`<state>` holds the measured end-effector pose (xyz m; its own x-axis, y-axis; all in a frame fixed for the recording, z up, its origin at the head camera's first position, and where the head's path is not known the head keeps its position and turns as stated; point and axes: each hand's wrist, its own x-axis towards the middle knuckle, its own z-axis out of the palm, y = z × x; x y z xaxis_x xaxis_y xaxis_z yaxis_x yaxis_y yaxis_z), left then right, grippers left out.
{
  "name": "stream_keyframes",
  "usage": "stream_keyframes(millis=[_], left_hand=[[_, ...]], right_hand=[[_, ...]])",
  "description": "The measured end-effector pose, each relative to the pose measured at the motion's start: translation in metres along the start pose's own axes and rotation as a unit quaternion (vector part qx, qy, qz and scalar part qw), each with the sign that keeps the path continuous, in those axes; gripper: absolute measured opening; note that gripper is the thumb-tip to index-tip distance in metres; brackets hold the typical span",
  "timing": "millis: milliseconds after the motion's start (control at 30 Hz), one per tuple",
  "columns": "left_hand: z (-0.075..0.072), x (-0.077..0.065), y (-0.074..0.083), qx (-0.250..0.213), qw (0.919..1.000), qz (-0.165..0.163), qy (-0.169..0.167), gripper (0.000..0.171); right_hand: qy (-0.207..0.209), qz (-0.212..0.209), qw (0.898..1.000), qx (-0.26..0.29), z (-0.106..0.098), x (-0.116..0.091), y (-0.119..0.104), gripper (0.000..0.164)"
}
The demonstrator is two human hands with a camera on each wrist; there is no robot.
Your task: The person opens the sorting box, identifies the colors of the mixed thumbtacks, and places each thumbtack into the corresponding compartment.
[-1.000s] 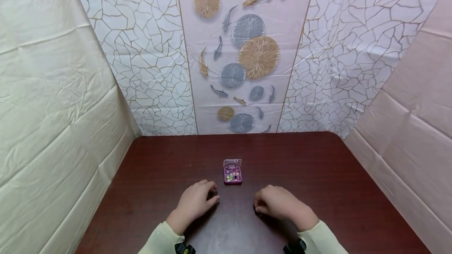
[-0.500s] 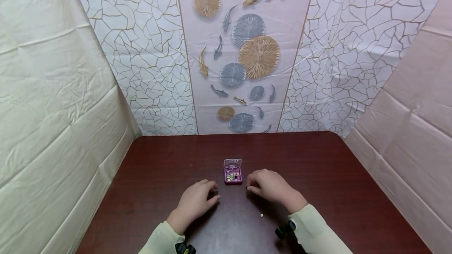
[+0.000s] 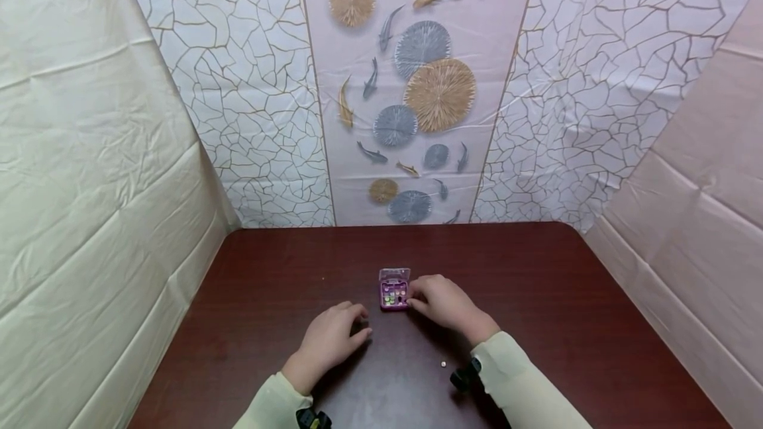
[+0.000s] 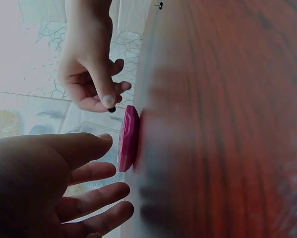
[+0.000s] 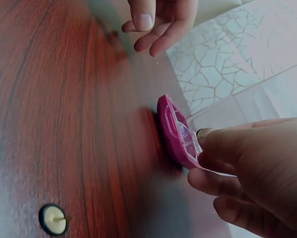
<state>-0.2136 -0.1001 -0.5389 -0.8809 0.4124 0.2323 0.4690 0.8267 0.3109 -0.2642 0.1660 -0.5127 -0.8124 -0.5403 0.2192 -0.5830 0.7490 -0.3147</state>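
A small purple compartment box (image 3: 393, 296) stands on the table, its clear lid (image 3: 395, 274) raised at the back. Several small coloured pieces lie in its compartments. At the box's right side, my right hand (image 3: 444, 303) pinches a small black-edged stud earring (image 4: 111, 109) between thumb and finger; most of it is hidden. Another stud earring (image 5: 53, 219), with a black rim, cream face and thin post, lies on the table nearer me. My left hand (image 3: 334, 343) rests to the left front of the box, fingers loosely bent and holding nothing.
The dark red-brown table (image 3: 274, 270) has a patterned cloth (image 3: 262, 118) hanging behind it and pale cloths on both sides. A tiny pale speck (image 3: 323, 278) is on the table left of the box. Each wrist wears a black camera.
My right hand has moved forward and left to the box with the pinched stud earring, uncovering the other stud earring on the table. The left hand stays in place.
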Motion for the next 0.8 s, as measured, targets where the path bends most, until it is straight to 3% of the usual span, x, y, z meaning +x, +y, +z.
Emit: stream_keyframes(millis=[400, 800], left_hand=[[-0.003, -0.001, 0.002, -0.006, 1.0000, -0.002, -0.002, 0.027], [-0.003, -0.001, 0.001, -0.005, 1.0000, -0.003, -0.003, 0.027]], right_hand=[[0.013, 0.011, 1.000, 0.000, 0.010, 0.012, 0.004, 0.005], [0.028, 0.025, 0.998, -0.040, 0.015, 0.014, 0.004, 0.005]])
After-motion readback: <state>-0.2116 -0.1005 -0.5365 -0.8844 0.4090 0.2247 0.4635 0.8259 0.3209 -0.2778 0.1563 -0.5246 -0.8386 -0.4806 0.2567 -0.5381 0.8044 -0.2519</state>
